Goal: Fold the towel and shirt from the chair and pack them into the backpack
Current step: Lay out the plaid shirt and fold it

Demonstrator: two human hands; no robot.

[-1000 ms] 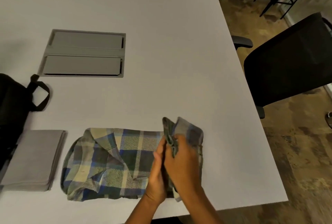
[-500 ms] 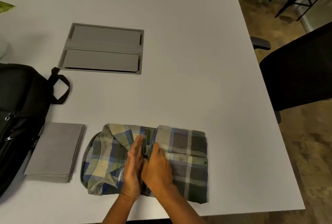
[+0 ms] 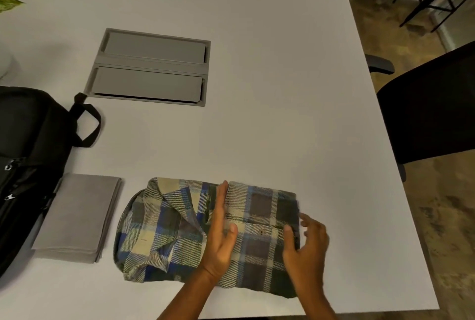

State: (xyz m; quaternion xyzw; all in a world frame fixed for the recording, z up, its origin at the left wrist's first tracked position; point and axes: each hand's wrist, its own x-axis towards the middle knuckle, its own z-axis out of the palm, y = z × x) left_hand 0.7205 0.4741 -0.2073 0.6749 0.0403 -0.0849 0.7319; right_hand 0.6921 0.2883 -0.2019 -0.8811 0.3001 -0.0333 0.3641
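Now your left hand (image 3: 221, 232) lies flat on the middle of the plaid shirt (image 3: 205, 232), fingers straight and pressed together, pointing away from you along the fold line. Your right hand (image 3: 307, 240) hovers at the shirt's right edge, fingers loosely spread and somewhat blurred; it looks to be just touching the cloth, gripping nothing. The shirt sits on the counter (image 3: 257, 127) near its front edge, its long axis running left to right, so the next fold would likely carry that right half over your left hand toward the collar, and your right hand is the nearer one for it. The folded grey towel (image 3: 77, 217) lies just left of the shirt, with the black backpack (image 3: 25, 165) beside it at the counter's left edge.

Half a second ago both hands were pressed side by side at the shirt's centre; since then the right has slid out to the edge while the left has stayed put.
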